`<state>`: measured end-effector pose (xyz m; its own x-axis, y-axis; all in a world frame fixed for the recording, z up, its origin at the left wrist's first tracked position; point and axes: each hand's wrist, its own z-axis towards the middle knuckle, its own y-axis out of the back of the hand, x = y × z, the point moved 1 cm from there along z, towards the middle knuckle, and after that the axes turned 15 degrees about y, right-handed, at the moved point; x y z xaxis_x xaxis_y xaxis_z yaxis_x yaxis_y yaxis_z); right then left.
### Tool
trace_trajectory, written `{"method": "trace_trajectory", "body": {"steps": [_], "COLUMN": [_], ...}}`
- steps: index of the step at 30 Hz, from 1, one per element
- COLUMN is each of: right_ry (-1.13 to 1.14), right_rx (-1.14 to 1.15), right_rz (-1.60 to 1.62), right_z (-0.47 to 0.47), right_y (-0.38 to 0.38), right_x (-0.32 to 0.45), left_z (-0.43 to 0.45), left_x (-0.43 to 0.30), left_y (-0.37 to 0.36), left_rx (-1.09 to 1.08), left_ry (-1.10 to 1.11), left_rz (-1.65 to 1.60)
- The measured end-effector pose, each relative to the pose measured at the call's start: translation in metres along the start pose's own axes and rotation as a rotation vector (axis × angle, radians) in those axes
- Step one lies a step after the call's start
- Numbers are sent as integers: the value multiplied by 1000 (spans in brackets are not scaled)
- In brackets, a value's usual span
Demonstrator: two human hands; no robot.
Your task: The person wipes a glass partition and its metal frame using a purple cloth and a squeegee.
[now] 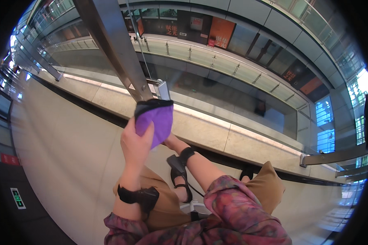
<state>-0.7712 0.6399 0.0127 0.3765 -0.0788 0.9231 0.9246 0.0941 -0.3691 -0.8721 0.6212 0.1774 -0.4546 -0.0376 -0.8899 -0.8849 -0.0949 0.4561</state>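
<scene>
My left hand (136,139) grips a purple cloth piece with a black edge (159,122), thumb on the near face. The black edge is at the top, close to the foot of a steel railing post (116,46). My right hand (170,141) reaches in behind the cloth's lower right side; its fingers are mostly hidden, so its hold cannot be told. Black straps with dark devices sit on both forearms, the left one (139,196) and the right one (179,159).
Past the post runs a glass panel over a pale stone ledge (202,130). A drop to a lower level lies beyond, with another glass railing (211,59) opposite. My black shoe (181,183) rests on the light floor (70,134). A metal rail (334,157) stands at right.
</scene>
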Motion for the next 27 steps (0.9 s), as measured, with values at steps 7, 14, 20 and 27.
{"method": "trace_trajectory", "body": {"steps": [7, 14, 20, 27], "right_ry": [-517, -633, -535, -345], "right_rx": [-108, 25, -164, -360], "right_rz": [-211, -228, 134, 225], "right_z": [-70, -163, -241, -270], "right_y": [69, 91, 63, 48], "right_x": [94, 221, 292, 292], "left_z": [14, 45, 64, 85], "left_x": [-3, 18, 94, 171], "left_y": [1, -9, -38, -144], "left_rx": [28, 583, 544, 411], "left_ry": [274, 718, 672, 686], "left_rz": [-773, -1005, -751, -876]}}
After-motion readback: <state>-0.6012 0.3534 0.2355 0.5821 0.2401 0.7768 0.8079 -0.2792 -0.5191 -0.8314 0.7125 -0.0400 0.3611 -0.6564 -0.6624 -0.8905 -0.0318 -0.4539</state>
